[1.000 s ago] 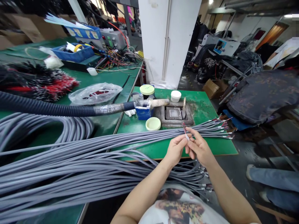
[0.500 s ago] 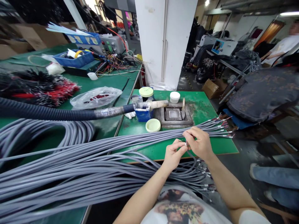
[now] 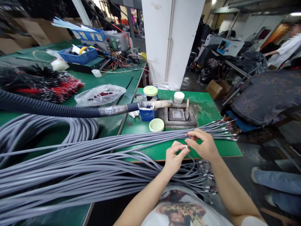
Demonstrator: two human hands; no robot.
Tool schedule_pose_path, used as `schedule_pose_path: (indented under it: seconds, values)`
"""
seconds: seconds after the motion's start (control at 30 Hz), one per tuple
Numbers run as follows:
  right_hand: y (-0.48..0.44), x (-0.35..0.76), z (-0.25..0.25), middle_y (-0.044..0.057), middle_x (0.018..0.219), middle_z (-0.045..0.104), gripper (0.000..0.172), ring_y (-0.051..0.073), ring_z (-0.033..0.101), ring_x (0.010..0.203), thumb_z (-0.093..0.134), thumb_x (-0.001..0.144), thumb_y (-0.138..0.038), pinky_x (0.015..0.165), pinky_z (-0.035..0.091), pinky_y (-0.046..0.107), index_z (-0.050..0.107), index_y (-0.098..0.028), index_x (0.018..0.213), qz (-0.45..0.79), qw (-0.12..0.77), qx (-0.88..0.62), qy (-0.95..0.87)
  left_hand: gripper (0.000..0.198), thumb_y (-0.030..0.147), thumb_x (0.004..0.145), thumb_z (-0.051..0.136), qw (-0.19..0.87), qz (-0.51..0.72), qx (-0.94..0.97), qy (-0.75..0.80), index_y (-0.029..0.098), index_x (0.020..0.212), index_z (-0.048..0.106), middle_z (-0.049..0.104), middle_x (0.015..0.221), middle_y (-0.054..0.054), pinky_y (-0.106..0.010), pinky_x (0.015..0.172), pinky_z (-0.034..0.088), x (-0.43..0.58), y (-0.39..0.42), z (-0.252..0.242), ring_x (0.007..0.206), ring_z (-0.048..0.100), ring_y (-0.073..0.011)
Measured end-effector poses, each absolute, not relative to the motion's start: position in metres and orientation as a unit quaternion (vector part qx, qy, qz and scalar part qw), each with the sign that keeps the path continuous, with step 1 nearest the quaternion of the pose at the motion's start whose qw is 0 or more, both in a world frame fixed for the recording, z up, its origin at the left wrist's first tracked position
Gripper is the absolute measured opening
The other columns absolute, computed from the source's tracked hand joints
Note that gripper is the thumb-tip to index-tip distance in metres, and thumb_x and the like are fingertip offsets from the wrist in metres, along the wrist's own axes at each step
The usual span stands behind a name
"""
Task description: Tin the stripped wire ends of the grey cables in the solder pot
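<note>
Both my hands sit low at the front of the green workbench, pinching a thin wire end with a small white sleeve (image 3: 186, 146). My left hand (image 3: 175, 158) holds it from below, and my right hand (image 3: 201, 145) grips it from above and to the right. The wire comes from a long bundle of grey sheathed cables (image 3: 70, 175), which runs across the bench past my hands. Its stripped, coloured wire ends (image 3: 223, 130) fan out to the right. More cable ends (image 3: 204, 180) hang below my left wrist. The sleeve is partly hidden by my fingertips.
Beyond the cables stands a metal solder pot (image 3: 176, 114), with a blue box (image 3: 147, 113), jars and a corrugated hose (image 3: 58, 110) nearby. A grey cable coil (image 3: 47, 133) lies left. A white pillar (image 3: 172, 40) rises behind. A person's jeans-clad legs (image 3: 275, 185) show at right.
My hands have drawn slightly lower and closer around the white-sleeved wire end, and my fingers have shifted their pinch. The whole view has moved a little as my head turned.
</note>
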State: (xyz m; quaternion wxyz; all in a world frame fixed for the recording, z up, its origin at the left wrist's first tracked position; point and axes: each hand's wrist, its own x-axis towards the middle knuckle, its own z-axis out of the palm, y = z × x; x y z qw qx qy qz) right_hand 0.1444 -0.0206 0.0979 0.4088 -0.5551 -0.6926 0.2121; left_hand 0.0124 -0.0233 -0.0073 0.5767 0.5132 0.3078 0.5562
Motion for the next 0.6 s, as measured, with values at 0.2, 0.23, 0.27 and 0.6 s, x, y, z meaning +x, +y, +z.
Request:
schedule_pose_path:
  seconds: [0.2,0.23,0.27,0.6]
  values:
    - [-0.004,0.137,0.079,-0.002,0.053,0.053,0.021,0.011,0.045,0.052,0.061,0.079,-0.025,0.053,0.036,0.026,0.065,-0.019,0.06,0.343,0.497,-0.545,-0.582,0.011,0.029,0.078,0.069,0.56,0.553,0.54,0.3,0.021,0.082,0.076,0.071,0.076,-0.006,-0.032,0.075,0.047,0.007,-0.025,-0.007,0.078,0.057,-0.0173]
    - [0.0,0.14,0.077,-0.003,0.051,0.05,0.021,0.011,0.042,0.05,0.061,0.079,-0.026,0.051,0.034,0.026,0.066,-0.019,0.06,0.365,0.534,-0.534,-0.545,0.012,0.03,0.077,0.069,0.569,0.551,0.53,0.302,0.02,0.08,0.076,0.071,0.077,-0.006,-0.032,0.075,0.048,0.005,-0.025,-0.008,0.078,0.057,-0.0176]
    - [0.004,0.143,0.076,-0.004,0.049,0.047,0.021,0.01,0.04,0.048,0.061,0.079,-0.026,0.05,0.033,0.025,0.066,-0.019,0.061,0.376,0.566,-0.525,-0.513,0.014,0.031,0.077,0.069,0.583,0.548,0.516,0.304,0.019,0.079,0.076,0.071,0.077,-0.007,-0.032,0.075,0.048,0.004,-0.025,-0.009,0.078,0.058,-0.0177]
    - [-0.002,0.132,0.086,0.0,0.066,0.062,0.006,0.014,0.057,0.061,0.067,0.077,-0.023,0.061,0.045,0.028,0.07,-0.019,0.074,0.328,0.385,-0.529,-0.681,0.021,0.034,0.077,0.07,0.696,0.507,0.416,0.293,0.014,0.081,0.075,0.073,0.08,-0.006,-0.029,0.078,0.048,-0.002,-0.02,-0.013,0.078,0.064,-0.0171]
